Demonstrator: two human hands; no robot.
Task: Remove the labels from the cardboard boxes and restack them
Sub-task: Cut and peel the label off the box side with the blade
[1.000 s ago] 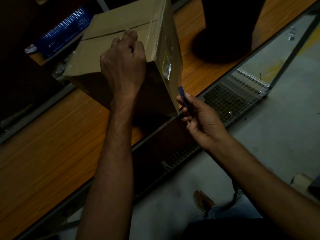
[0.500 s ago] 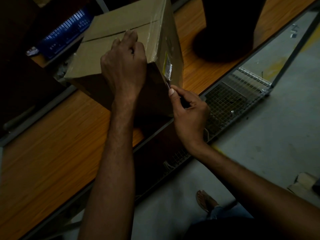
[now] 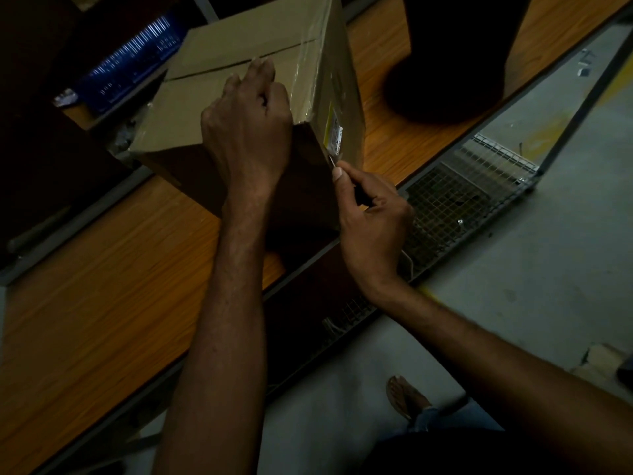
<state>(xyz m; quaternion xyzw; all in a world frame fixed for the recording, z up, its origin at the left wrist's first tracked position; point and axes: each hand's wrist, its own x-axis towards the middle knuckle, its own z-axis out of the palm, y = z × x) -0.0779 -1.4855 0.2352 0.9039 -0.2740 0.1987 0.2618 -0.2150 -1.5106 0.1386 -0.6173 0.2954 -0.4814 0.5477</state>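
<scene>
A taped cardboard box stands on the wooden table. A yellow and white label is stuck on the box's right side face. My left hand rests on the box's near top edge with curled fingers, steadying it. My right hand grips a small dark-handled cutter. Its thin blade tip touches the box just below the label's lower edge.
A dark bulky object stands on the table behind the box to the right. A blue ribbed item lies at the back left. A wire mesh rack sits below the table edge over the grey floor. My sandalled foot shows below.
My right hand rose from beside the box's lower corner to its side face and brought the cutter's blade up to the bottom of the label. The left hand stayed on the box.
</scene>
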